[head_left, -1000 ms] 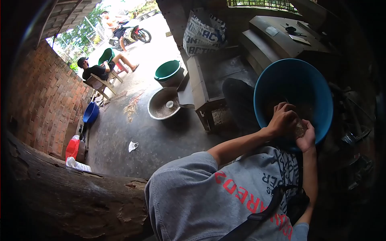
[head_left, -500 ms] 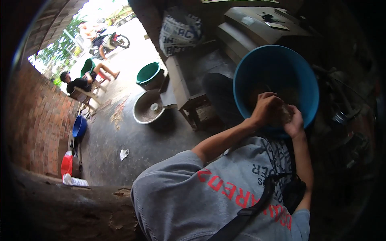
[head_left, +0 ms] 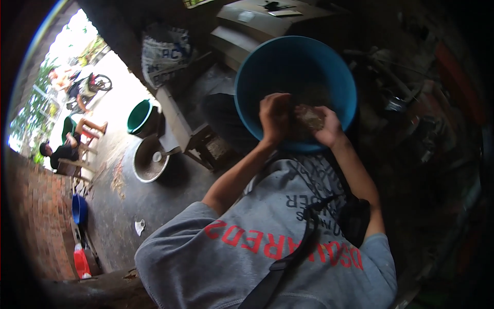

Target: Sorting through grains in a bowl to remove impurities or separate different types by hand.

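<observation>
A large blue plastic basin (head_left: 247, 98) stands in front of me, with wet brownish material in its bottom. Both my hands are inside it, over the near rim. My left hand (head_left: 274, 117) is curled, fingers pressing against a brownish clump (head_left: 310, 116). My right hand (head_left: 327, 129) cups the same clump from the other side. Both forearms reach up from my grey printed T-shirt (head_left: 267, 242), and a black strap (head_left: 288, 262) crosses my chest.
Left of the basin runs a low wooden bench (head_left: 177, 123), with a green bucket (head_left: 139, 116) and a metal bowl holding a ladle (head_left: 146, 162) beyond it. A printed white sack (head_left: 164, 49) leans behind. A person sits on a chair (head_left: 66, 152) by the brick wall (head_left: 36, 221).
The view has swung so the basin sits higher and more central. My hands stay in the basin, working the clump, which now shows between them.
</observation>
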Demonstrator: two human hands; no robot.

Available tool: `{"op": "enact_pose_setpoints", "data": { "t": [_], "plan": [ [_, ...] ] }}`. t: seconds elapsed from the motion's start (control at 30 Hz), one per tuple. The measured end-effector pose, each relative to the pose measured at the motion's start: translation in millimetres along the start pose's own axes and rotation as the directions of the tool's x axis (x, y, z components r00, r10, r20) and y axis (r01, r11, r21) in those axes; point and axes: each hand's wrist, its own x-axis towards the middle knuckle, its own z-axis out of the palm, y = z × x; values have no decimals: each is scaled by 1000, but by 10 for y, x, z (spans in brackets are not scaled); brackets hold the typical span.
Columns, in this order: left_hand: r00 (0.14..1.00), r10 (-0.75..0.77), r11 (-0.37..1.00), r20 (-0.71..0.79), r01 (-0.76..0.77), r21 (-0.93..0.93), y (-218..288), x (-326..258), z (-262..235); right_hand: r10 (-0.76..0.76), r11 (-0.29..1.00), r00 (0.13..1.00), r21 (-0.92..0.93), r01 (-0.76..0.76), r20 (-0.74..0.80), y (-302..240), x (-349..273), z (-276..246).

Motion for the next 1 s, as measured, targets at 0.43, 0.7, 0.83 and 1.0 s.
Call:
{"op": "enact_pose_setpoints", "data": {
  "t": [0.43, 0.7, 0.83, 1.0],
  "plan": [
    [982, -39, 999, 186, 40, -3, 73, -28, -40, -53, 991, 996, -123, 44, -70, 43, -18, 23],
    [964, -25, 995, 266, -3, 105, 81, -34, -1, -56, 988, 982, -154, 27, -181, 65, -8, 47],
    [961, -27, 992, 276, -8, 124, 80, -39, 13, -64, 986, 982, -163, 35, -178, 62, -20, 49],
    [963, -38, 993, 267, 8, 114, 79, -28, 34, -74, 982, 987, -184, 47, -146, 63, 5, 21]
  ]
}}
